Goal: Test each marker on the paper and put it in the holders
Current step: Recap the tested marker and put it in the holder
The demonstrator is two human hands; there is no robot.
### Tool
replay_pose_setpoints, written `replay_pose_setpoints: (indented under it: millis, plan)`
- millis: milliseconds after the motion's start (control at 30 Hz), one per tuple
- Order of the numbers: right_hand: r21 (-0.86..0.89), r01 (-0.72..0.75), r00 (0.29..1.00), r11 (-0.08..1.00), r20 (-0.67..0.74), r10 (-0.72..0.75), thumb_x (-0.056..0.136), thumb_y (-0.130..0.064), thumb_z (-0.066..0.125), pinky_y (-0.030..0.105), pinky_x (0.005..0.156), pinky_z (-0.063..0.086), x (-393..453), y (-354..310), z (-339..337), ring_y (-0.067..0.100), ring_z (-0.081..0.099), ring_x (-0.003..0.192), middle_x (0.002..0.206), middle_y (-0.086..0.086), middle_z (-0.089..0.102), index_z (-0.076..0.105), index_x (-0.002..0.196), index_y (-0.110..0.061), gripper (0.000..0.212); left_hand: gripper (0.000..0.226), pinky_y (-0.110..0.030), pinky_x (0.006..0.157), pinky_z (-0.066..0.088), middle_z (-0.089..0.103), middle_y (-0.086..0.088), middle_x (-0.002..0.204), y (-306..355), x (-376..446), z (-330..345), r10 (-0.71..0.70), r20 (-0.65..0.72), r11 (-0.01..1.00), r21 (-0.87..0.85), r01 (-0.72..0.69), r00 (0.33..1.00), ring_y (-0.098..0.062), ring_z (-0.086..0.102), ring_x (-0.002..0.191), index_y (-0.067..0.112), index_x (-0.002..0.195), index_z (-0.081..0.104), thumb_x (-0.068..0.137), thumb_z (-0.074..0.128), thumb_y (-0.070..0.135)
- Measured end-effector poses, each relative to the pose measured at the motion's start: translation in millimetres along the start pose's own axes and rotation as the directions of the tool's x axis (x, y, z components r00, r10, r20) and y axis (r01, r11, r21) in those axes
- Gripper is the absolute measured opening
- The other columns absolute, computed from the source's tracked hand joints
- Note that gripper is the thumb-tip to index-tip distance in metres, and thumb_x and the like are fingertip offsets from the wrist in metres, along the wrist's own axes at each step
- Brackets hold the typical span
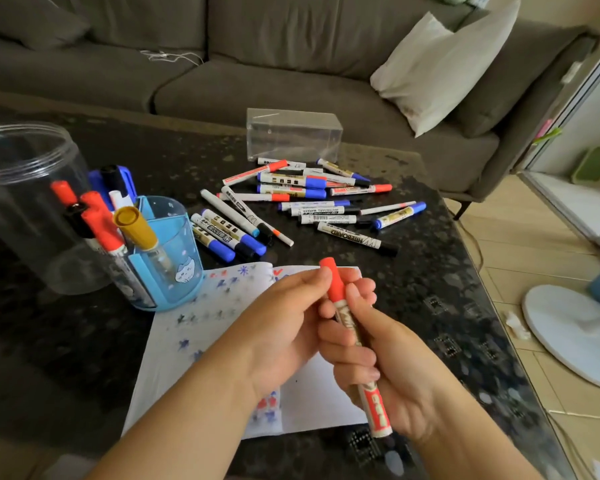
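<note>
Upright, red marker (354, 337) sits in right hand's (388, 368) grip.

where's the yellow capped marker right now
In the head view, the yellow capped marker stands cap-up in the blue holder at left, beside red-capped markers and right of the clear jar.

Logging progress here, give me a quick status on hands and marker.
Right hand grips red marker barrel; left hand pinches its cap, still on. Held above paper. Blue holder part filled; nothing in the way.
</note>
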State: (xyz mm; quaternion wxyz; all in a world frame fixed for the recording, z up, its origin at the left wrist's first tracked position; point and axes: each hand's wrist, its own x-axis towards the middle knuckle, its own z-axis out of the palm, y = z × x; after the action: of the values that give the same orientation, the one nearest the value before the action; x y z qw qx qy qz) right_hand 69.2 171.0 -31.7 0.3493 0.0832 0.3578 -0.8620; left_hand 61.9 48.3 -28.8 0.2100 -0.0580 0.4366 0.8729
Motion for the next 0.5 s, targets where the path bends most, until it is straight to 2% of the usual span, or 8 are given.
replay_pose_setpoints:
  millis: [33, 67, 133, 200, 267, 333, 433, 500]
  plan:
    - [-0.002, 0.009, 1.000, 1.000, 0.025, -0.009, 0.089, -0.039, 0.053, 0.010, 0.029, 0.020, -0.5, -0.4, 1.5, 0.001, 0.028, 0.035, 0.053, -0.001, 0.039, 0.062, 0.073, -0.006, 0.038, 0.029, -0.026, 0.075, 0.057, 0.071, -0.013, 0.093, -0.1, -0.6, 1.5, 0.014, 0.009, 1.000, -0.012, -0.014, 1.000, -0.019, 0.071, 0.086, 0.003, 0.096, 0.063, 0.096, 0.040, 0.020]
    - [-0.057, 0.030, 0.999, 0.998, 0.026, -0.028, 0.090, -0.038, 0.051, 0.011, 0.029, 0.020, -0.7, -0.2, 2.5, 0.001, 0.027, 0.035, 0.053, -0.002, 0.038, 0.062, 0.074, -0.008, 0.037, 0.026, -0.025, 0.071, 0.057, 0.073, -0.012, 0.091, -1.2, -0.1, 2.6, 0.034, -0.015, 0.999, 0.007, -0.034, 0.999, -0.018, 0.071, 0.081, 0.005, 0.092, 0.063, 0.094, 0.042, 0.021]
    - [-0.364, 0.098, 0.991, 0.926, -0.054, -0.126, 0.095, -0.034, 0.045, 0.013, 0.032, 0.020, -0.1, 3.9, 3.5, 0.002, 0.025, 0.037, 0.052, -0.003, 0.038, 0.059, 0.077, -0.009, 0.034, 0.020, -0.022, 0.061, 0.053, 0.074, -0.011, 0.083, -3.3, 2.9, 1.6, 0.084, -0.125, 0.996, 0.053, -0.078, 0.989, -0.019, 0.063, 0.067, 0.007, 0.084, 0.063, 0.084, 0.050, 0.023]
    - [-0.709, 0.118, 0.949, 0.695, -0.126, -0.290, 0.098, -0.030, 0.043, 0.016, 0.036, 0.024, 3.5, 13.7, 1.4, 0.005, 0.029, 0.038, 0.049, -0.005, 0.040, 0.057, 0.078, -0.009, 0.032, 0.016, -0.025, 0.064, 0.050, 0.073, -0.012, 0.077, -3.1, 8.8, -3.9, 0.121, -0.258, 0.992, 0.058, -0.109, 0.959, -0.021, 0.064, 0.072, 0.007, 0.082, 0.061, 0.082, 0.055, 0.022]
    - [-0.875, 0.073, 0.910, 0.478, -0.137, -0.390, 0.097, -0.033, 0.046, 0.018, 0.044, 0.031, 6.2, 24.4, -4.5, 0.004, 0.036, 0.040, 0.046, -0.006, 0.045, 0.059, 0.078, -0.013, 0.031, 0.015, -0.025, 0.075, 0.052, 0.073, -0.011, 0.077, -1.0, 11.7, -8.9, 0.133, -0.350, 0.991, 0.051, -0.123, 0.927, -0.019, 0.071, 0.077, 0.006, 0.085, 0.061, 0.088, 0.055, 0.019]
    - [-0.928, 0.026, 0.894, 0.372, -0.145, -0.424, 0.095, -0.036, 0.047, 0.021, 0.052, 0.036, 5.8, 27.9, -10.7, 0.003, 0.043, 0.043, 0.048, -0.008, 0.052, 0.063, 0.080, -0.017, 0.030, 0.015, -0.024, 0.082, 0.052, 0.074, -0.009, 0.083, 0.0, 11.2, -12.0, 0.164, -0.399, 0.986, 0.083, -0.143, 0.902, -0.015, 0.072, 0.082, 0.005, 0.092, 0.062, 0.090, 0.057, 0.019]
    - [-0.933, 0.005, 0.881, 0.361, -0.167, -0.443, 0.096, -0.031, 0.046, 0.030, 0.056, 0.042, 1.8, 18.2, -18.2, 0.009, 0.047, 0.047, 0.052, -0.003, 0.054, 0.064, 0.080, -0.006, 0.035, 0.009, -0.030, 0.091, 0.049, 0.074, -0.004, 0.088, -1.2, 10.5, -16.4, 0.241, -0.479, 0.966, 0.200, -0.162, 0.844, -0.015, 0.070, 0.089, 0.011, 0.086, 0.066, 0.088, 0.062, 0.019]
    - [-0.926, 0.024, 0.868, 0.376, -0.167, -0.468, 0.098, -0.024, 0.045, 0.025, 0.058, 0.046, -1.2, 9.1, -18.1, 0.009, 0.051, 0.049, 0.054, -0.002, 0.056, 0.064, 0.082, -0.013, 0.027, 0.009, -0.031, 0.088, 0.049, 0.071, 0.000, 0.090, -1.0, 10.9, -20.1, 0.298, -0.536, 0.936, 0.327, -0.132, 0.790, -0.013, 0.065, 0.086, 0.018, 0.088, 0.069, 0.085, 0.066, 0.025]
